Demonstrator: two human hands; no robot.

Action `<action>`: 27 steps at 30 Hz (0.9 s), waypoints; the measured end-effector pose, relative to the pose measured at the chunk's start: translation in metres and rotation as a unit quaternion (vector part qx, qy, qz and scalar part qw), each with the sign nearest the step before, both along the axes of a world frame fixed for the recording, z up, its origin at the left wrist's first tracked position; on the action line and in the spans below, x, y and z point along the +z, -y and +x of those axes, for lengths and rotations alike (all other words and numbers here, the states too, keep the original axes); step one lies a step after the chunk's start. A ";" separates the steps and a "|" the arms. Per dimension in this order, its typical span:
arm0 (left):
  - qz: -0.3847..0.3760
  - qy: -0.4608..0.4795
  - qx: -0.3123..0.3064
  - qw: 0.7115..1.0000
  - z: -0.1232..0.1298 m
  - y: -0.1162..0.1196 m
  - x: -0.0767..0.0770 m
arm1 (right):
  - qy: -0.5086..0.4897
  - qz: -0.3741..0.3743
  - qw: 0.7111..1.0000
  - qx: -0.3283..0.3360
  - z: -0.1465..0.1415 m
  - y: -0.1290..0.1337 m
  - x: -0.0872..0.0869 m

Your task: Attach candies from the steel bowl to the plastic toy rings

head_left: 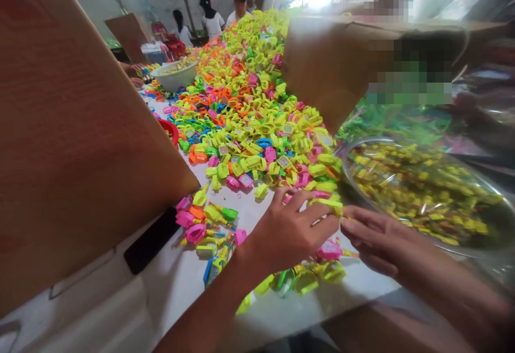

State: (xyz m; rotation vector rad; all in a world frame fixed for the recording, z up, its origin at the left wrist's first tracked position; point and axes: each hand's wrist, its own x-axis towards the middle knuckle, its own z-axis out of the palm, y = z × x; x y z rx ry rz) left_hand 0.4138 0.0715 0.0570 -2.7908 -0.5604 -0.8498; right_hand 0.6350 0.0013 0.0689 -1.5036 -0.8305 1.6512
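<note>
One yellow toy watch (328,203) pinched by fingers of left hand (295,229) and right hand (372,235); tube-fitted cluster (214,214) near table (362,288) front edge looks done, heap (249,122) beyond apparently left.

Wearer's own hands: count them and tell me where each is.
2: the left hand over the white table, at a yellow plastic piece; the right hand beside it, at that piece's right end. Neither is hidden.

near edge: bare tabletop strip (368,282) passable | ahead: plastic pieces (257,117) piled high | left: carton (80,127) | right: bowl (372,140)
</note>
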 end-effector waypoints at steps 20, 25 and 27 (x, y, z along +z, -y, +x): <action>-0.261 0.135 0.095 0.951 -0.061 -0.055 -0.009 | 0.145 0.031 0.987 0.064 0.011 -0.008 -0.007; -0.307 0.011 0.234 0.922 -0.116 -0.101 -0.064 | 0.222 0.137 0.948 0.184 -0.014 -0.011 -0.014; -0.321 0.000 0.241 0.916 -0.125 -0.109 -0.082 | 0.238 0.175 0.932 0.211 -0.029 -0.008 -0.018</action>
